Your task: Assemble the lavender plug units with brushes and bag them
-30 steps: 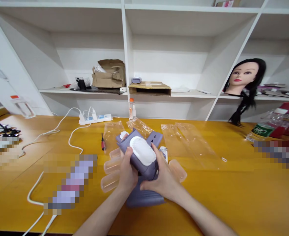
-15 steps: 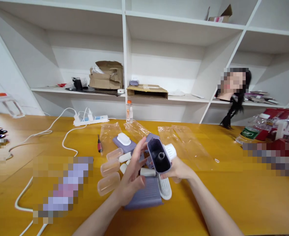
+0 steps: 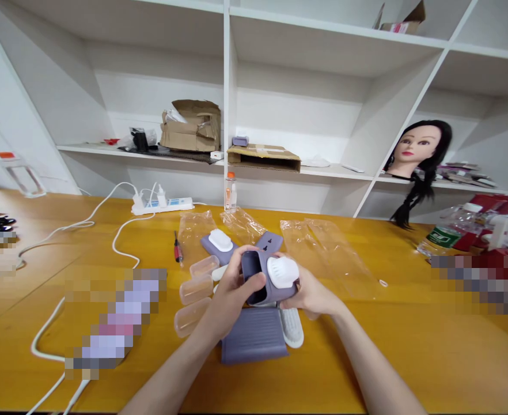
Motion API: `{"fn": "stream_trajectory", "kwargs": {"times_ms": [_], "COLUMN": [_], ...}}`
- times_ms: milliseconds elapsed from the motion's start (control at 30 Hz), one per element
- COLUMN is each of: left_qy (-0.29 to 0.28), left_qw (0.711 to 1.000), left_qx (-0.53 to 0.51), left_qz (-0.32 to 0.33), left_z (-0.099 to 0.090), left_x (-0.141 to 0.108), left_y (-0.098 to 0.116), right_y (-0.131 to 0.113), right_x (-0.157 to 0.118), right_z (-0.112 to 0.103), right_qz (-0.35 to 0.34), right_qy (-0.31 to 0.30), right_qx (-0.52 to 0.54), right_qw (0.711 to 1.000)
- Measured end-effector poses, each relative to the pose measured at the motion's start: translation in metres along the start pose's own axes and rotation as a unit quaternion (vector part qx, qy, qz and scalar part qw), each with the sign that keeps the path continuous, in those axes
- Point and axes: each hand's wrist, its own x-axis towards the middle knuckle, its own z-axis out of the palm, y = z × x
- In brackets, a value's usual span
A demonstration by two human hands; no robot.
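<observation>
Both my hands hold a lilac-grey plastic housing [image 3: 271, 280] above the table, with a white ribbed cap [image 3: 283, 272] at its right end. My left hand [image 3: 232, 289] wraps its dark open end, and my right hand [image 3: 308, 293] cups it from below. Under them lies a flat lilac-grey panel [image 3: 254, 335], with a white oval pad [image 3: 291, 327] beside it. Nearby are a lilac plate with a white knob [image 3: 218, 245], a lilac socket plate [image 3: 270, 242], and several clear plastic lids [image 3: 196, 289] left of my left hand.
Clear plastic bags [image 3: 327, 256] and a small screwdriver [image 3: 178, 249] lie on the yellow wooden table [image 3: 409, 357]. A power strip [image 3: 162, 205] with white cables sits at the back. White shelves [image 3: 299, 104] hold cardboard, and a mannequin head [image 3: 416, 151] stands right.
The housing has turned, and the white ribbed cap now sits on it facing up. My right hand has moved under it, and my left hand has closed around its open end.
</observation>
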Motion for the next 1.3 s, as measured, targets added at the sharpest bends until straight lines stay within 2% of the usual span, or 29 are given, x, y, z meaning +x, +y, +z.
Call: {"fn": "stream_trajectory", "kwargs": {"times_ms": [133,300,467,633,933,1133,1300], "left_qy": [-0.001,0.030,0.038,0.013,0.003,0.031,0.065], "left_qw": [0.999,0.998,0.997,0.997,0.994,0.987,0.986], "left_qx": [-0.045,-0.053,-0.070,-0.077,-0.110,-0.156,-0.153], "left_qz": [-0.012,0.029,-0.005,-0.014,-0.019,-0.030,-0.032], "left_z": [-0.004,-0.005,-0.011,-0.019,-0.019,-0.012,-0.004], "left_x": [0.001,0.005,0.010,0.013,0.013,0.008,0.008], "left_y": [-0.002,-0.010,-0.021,-0.026,-0.028,-0.026,-0.026], "right_y": [-0.007,-0.015,-0.019,-0.025,-0.027,-0.030,-0.031], "right_x": [-0.001,-0.004,-0.008,-0.011,-0.014,-0.017,-0.019], "right_z": [-0.003,-0.004,0.000,-0.001,-0.002,-0.001,0.000], "right_qz": [-0.030,-0.052,-0.082,-0.072,-0.060,-0.055,-0.054], "right_qy": [0.002,0.002,-0.008,0.001,0.022,0.027,0.034], "right_qx": [-0.031,-0.076,-0.152,-0.160,-0.165,-0.183,-0.190], "right_qw": [0.999,0.996,0.985,0.984,0.984,0.981,0.980]}}
